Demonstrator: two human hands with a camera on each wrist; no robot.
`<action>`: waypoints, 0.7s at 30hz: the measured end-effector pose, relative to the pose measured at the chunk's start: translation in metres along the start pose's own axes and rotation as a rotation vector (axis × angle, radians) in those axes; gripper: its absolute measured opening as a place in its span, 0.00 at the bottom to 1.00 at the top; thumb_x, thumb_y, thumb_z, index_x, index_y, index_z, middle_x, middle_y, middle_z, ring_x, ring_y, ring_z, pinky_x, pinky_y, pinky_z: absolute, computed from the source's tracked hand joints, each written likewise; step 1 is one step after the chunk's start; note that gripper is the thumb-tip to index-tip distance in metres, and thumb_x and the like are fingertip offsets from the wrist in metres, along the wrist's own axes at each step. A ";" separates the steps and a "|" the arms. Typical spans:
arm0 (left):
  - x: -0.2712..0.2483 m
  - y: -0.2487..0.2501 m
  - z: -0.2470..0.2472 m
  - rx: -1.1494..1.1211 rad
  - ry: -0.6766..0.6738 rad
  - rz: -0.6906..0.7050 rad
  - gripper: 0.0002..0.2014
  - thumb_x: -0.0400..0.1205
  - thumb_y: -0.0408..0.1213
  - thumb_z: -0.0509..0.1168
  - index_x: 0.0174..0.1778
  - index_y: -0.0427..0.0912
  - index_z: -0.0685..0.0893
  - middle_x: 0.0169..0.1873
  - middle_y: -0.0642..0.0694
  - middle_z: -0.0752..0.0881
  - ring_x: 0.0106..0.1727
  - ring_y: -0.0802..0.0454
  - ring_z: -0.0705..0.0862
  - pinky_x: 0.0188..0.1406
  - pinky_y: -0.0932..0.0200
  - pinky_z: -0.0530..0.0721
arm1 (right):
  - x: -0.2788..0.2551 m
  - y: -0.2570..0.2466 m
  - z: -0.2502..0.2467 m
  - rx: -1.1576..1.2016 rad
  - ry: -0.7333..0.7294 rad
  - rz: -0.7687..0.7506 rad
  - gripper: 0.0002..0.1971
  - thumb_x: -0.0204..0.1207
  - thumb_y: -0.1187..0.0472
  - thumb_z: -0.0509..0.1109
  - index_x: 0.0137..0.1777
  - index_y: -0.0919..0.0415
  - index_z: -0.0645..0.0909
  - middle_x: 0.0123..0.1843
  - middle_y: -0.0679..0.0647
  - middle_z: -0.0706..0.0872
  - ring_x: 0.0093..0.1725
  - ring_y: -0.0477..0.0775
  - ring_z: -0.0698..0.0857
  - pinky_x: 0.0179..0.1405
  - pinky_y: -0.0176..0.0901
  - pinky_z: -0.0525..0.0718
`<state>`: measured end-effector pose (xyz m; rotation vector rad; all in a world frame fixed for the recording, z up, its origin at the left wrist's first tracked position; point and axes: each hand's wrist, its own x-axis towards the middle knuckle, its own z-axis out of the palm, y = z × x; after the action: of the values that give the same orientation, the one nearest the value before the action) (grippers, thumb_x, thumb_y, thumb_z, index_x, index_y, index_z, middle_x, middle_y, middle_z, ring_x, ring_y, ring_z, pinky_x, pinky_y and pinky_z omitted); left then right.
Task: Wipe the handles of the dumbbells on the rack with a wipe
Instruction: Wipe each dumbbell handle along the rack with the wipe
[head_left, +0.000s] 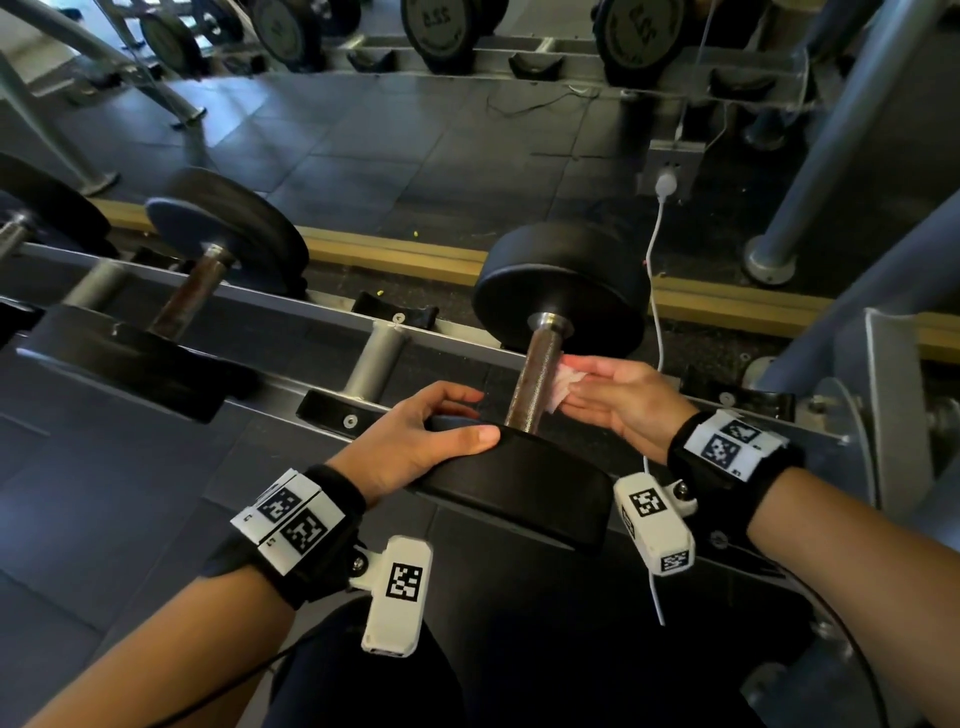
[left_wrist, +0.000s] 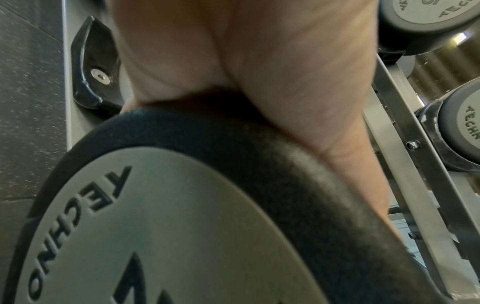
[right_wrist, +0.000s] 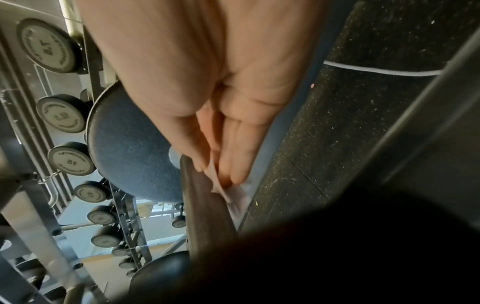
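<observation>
A black dumbbell lies on the rack with its knurled steel handle (head_left: 535, 382) pointing away from me. My left hand (head_left: 457, 423) grips the rim of its near head (head_left: 524, 488), thumb on the near edge and fingers over the top; the left wrist view shows the palm on that head's grey cap (left_wrist: 155, 226). My right hand (head_left: 584, 384) pinches a crumpled white wipe (head_left: 557, 391) and holds it against the right side of the handle. In the right wrist view the wipe (right_wrist: 237, 198) sits between fingers and handle (right_wrist: 205, 205). The far head (head_left: 563, 286) lies beyond.
A second dumbbell (head_left: 208, 270) with a rusty handle lies to the left on the grey rack rail (head_left: 291, 312). An empty black cradle (head_left: 395, 314) sits between them. A white cable (head_left: 657, 291) hangs behind. Grey posts (head_left: 810, 171) stand right; a mirror shows more dumbbells.
</observation>
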<state>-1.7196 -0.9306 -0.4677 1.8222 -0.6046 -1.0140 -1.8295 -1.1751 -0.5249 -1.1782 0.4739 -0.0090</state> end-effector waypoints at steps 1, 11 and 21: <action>0.000 0.000 0.000 0.004 -0.004 0.000 0.35 0.61 0.64 0.75 0.65 0.60 0.80 0.59 0.54 0.85 0.52 0.61 0.89 0.43 0.66 0.86 | -0.002 0.003 0.001 0.020 -0.011 0.013 0.19 0.78 0.74 0.68 0.65 0.56 0.82 0.59 0.57 0.90 0.59 0.54 0.90 0.52 0.41 0.90; 0.002 -0.003 -0.001 0.003 -0.002 -0.002 0.36 0.60 0.64 0.75 0.65 0.59 0.80 0.60 0.54 0.85 0.55 0.60 0.89 0.46 0.64 0.87 | -0.016 0.012 -0.006 0.025 -0.108 0.031 0.21 0.80 0.72 0.66 0.70 0.56 0.81 0.63 0.56 0.89 0.63 0.56 0.88 0.56 0.44 0.89; 0.004 -0.002 -0.002 0.019 -0.012 -0.002 0.37 0.60 0.65 0.75 0.66 0.60 0.80 0.61 0.54 0.84 0.55 0.60 0.88 0.45 0.64 0.87 | -0.033 0.022 -0.003 0.045 -0.184 0.090 0.18 0.68 0.62 0.77 0.59 0.54 0.90 0.64 0.54 0.89 0.63 0.53 0.88 0.53 0.38 0.87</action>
<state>-1.7162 -0.9315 -0.4703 1.8353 -0.6219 -1.0238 -1.8656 -1.1614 -0.5335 -1.1006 0.3619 0.1646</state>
